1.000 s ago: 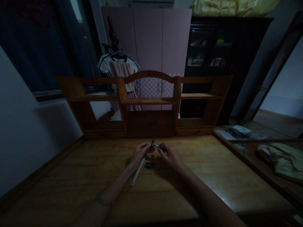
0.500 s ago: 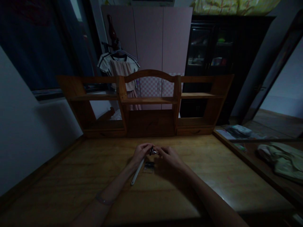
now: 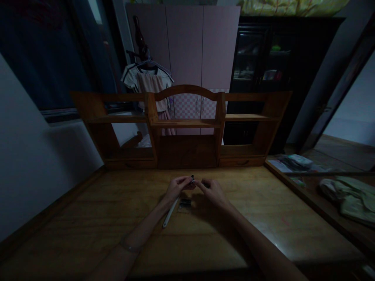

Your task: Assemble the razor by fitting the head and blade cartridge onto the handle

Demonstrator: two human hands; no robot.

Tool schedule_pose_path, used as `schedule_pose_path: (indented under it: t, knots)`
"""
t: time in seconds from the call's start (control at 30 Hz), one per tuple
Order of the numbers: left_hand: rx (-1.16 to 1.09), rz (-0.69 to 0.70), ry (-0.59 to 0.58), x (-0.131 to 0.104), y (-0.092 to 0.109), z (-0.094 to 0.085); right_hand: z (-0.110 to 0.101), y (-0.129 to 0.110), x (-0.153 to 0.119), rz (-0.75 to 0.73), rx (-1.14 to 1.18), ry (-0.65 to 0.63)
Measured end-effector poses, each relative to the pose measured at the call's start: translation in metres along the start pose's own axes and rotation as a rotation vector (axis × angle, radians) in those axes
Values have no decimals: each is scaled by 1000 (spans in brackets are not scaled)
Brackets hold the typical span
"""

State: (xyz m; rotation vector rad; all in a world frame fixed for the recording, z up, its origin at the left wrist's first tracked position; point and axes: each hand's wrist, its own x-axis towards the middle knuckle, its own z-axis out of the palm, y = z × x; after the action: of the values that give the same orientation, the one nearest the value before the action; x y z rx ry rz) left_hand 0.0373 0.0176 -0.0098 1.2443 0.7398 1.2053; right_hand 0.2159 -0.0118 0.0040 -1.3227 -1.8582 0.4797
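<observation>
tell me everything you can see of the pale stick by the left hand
The pale stick is slim and straight, with a dark spot near its rounded near end. It slants across the wooden tabletop beside the left forearm, its far end hidden at the left hand. Material and any contact are unclear.

Dimly lit, glinting on the tabletop (image 3: 258, 203) at lower right, shadowed on the left wall (image 3: 26, 168), nearly black around the cabinet (image 3: 310, 70), stretched toward the edges

No readable text — no labels, brands or numbers.
</observation>
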Motion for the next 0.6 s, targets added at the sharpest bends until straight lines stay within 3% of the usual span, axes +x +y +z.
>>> schedule_pose_path:
  t: [0.3, 0.6]
  knots:
    - [-1, -38, -66, -4, 2, -1, -4, 3, 2, -3, -53, 21]
    - [-112, -82, -24, -2, -1, 0, -3, -2, 0, -16, -33, 69]
